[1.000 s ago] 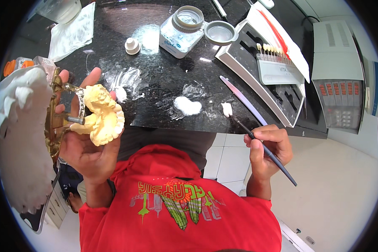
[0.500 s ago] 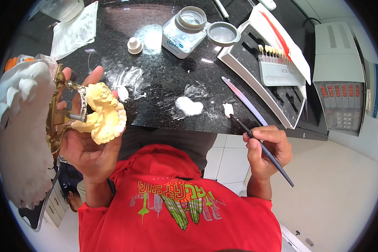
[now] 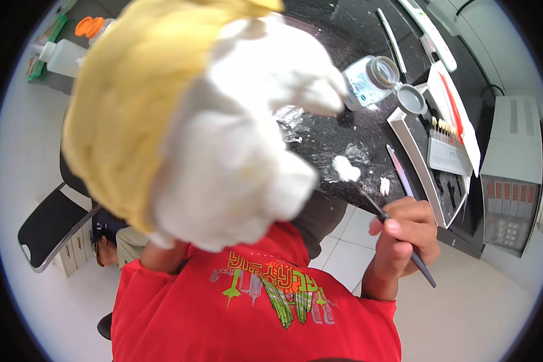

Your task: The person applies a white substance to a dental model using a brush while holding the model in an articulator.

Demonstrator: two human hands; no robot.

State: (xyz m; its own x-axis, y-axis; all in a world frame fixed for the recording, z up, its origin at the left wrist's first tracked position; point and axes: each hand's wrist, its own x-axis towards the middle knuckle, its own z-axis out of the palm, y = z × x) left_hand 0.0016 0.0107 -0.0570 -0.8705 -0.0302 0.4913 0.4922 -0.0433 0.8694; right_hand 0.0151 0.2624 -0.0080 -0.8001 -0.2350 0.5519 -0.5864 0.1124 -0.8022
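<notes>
A large dental cast (image 3: 241,139), white tooth shapes with a yellow part, hangs close in the upper left and is blurred. My left forearm (image 3: 163,256) runs up beneath it; the cast hides the left hand and its fingers. Between its thumb and fingers, my right hand (image 3: 407,235) pinches a slim dark brush (image 3: 380,213). The brush tip points up-left, at the lower edge of a mound of white paste or powder (image 3: 346,169) on the black counter. To the right of the tip lies a small whitish piece (image 3: 385,186).
A jar (image 3: 368,81) with its lid flipped back stands behind the mound. On the right are a purple-pink strip (image 3: 399,169), a white-edged case (image 3: 425,163) with a tooth shade guide (image 3: 449,155), and a grey device (image 3: 510,175). Another person (image 3: 111,244) is at the lower left.
The cast has come up toward the camera and turned, covering my left hand. My right hand has brought the brush tip from beside the small whitish piece to the white mound.
</notes>
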